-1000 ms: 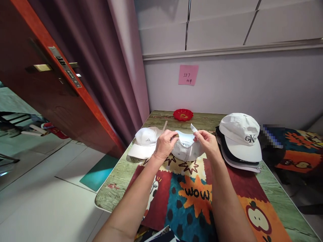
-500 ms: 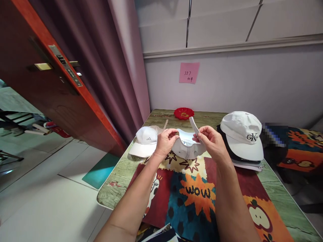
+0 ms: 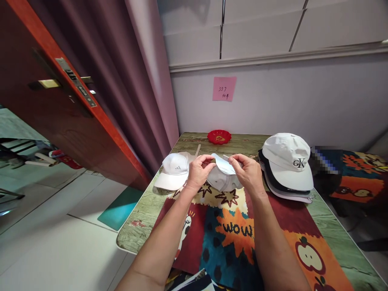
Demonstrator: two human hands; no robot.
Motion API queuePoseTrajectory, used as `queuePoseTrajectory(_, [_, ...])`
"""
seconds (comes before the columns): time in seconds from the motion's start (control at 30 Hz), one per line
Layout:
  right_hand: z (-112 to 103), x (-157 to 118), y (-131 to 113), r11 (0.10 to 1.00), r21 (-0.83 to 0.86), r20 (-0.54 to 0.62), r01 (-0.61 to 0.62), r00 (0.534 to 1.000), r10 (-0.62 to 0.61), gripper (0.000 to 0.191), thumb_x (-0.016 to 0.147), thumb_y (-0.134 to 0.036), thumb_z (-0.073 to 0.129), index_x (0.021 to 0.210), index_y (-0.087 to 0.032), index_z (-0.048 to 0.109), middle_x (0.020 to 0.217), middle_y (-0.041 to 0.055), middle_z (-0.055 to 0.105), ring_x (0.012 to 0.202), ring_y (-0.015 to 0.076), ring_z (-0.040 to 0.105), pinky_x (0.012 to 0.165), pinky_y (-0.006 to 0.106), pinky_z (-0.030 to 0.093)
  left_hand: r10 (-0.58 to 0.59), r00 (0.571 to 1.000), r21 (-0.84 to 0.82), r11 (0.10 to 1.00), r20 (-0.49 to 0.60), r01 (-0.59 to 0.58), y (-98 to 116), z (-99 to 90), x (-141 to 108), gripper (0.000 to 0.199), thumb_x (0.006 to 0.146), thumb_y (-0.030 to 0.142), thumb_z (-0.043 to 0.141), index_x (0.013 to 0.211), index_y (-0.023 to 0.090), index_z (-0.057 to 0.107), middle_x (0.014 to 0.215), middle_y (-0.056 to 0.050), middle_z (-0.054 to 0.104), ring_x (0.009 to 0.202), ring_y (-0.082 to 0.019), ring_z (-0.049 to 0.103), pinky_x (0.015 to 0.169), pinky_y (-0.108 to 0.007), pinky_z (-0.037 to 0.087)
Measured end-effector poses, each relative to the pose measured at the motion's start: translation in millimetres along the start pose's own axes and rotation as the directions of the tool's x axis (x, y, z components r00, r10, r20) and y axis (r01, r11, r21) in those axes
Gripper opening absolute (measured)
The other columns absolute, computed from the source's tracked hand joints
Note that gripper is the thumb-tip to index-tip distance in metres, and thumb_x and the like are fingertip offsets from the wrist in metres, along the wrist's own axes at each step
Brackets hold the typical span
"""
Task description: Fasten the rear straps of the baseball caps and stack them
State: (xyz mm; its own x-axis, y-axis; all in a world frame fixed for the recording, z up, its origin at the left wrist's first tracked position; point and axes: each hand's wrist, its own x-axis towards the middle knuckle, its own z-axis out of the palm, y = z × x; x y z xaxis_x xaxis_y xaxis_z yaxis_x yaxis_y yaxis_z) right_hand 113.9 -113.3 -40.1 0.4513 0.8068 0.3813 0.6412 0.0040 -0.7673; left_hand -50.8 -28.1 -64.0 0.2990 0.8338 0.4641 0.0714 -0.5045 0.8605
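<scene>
A pale baseball cap (image 3: 223,182) is held between my hands over the table, its inside partly showing. My left hand (image 3: 200,170) pinches the cap's rim at its left side. On the other side my right hand (image 3: 247,173) is closed on the cap's back strap (image 3: 226,156), whose tip pokes out past the fingers; the rest of the strap is hidden. Close to my left hand lies a white cap (image 3: 175,169) with a small three-stripe logo, a thin strap standing up behind it. Right of my right hand sits a stack of caps, a white CK cap (image 3: 287,159) on top.
A red scalloped dish (image 3: 219,137) stands at the back of the wood-patterned table (image 3: 133,230). Under my arms lies a colourful mat (image 3: 224,242) with a "WOW" print. A pink note (image 3: 224,89) is on the wall, and a wooden door (image 3: 72,133) stands at the left.
My right hand has moved a little left and inward, and the strap that stood upright has come down toward the cap. My left hand keeps its pinch.
</scene>
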Motion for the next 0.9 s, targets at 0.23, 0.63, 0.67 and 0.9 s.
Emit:
queuePoseTrajectory(0.23, [0,-8,-15,0.988,-0.141,0.053,0.07,0.997,-0.063,0.024,0.097,-0.029,0.047,0.097,-0.025,0.07,0.083,0.0017,0.075,0.068,0.0175,0.061,0.062,0.028,0.03,0.09,0.995,0.144,0.986,-0.049,-0.082,-3,5.3,-8,0.017,0.074,0.013,0.076,0.088,0.022,0.076,0.09,-0.002,0.071,0.08,-0.016,0.065,0.072,-0.027,0.052])
queuePoseTrajectory(0.63, [15,0,-1,0.996,-0.009,0.16,-0.087,0.983,0.087,0.03,0.091,-0.041,0.05,0.073,-0.023,0.066,0.067,0.0002,0.069,0.06,0.0158,0.055,0.06,0.027,0.031,0.072,0.995,-0.087,0.993,-0.064,-0.078,-30,13.2,-10,0.019,0.076,0.027,0.082,0.095,0.024,0.08,0.108,-0.006,0.067,0.106,-0.02,0.063,0.102,-0.037,0.048])
queuePoseTrajectory(0.67, [15,0,-1,0.995,0.005,0.157,-0.095,0.983,0.094,0.031,0.09,-0.042,0.05,0.071,-0.023,0.065,0.065,0.0001,0.068,0.059,0.0156,0.054,0.06,0.027,0.031,0.064,0.996,-0.11,0.991,-0.066,-0.071,-31,14.7,-11,0.019,0.076,0.027,0.082,0.095,0.024,0.08,0.109,-0.006,0.068,0.107,-0.021,0.063,0.103,-0.038,0.047])
queuePoseTrajectory(0.9, [12,1,-2,0.992,0.061,0.15,-0.11,0.984,0.1,0.034,0.088,-0.043,0.047,0.066,-0.022,0.061,0.061,-0.0002,0.064,0.057,0.0152,0.051,0.059,0.027,0.031,0.047,0.996,-0.169,0.984,-0.077,-0.059,-29,17.7,-9,0.017,0.075,0.027,0.082,0.092,0.023,0.079,0.108,-0.007,0.071,0.108,-0.022,0.064,0.103,-0.04,0.048])
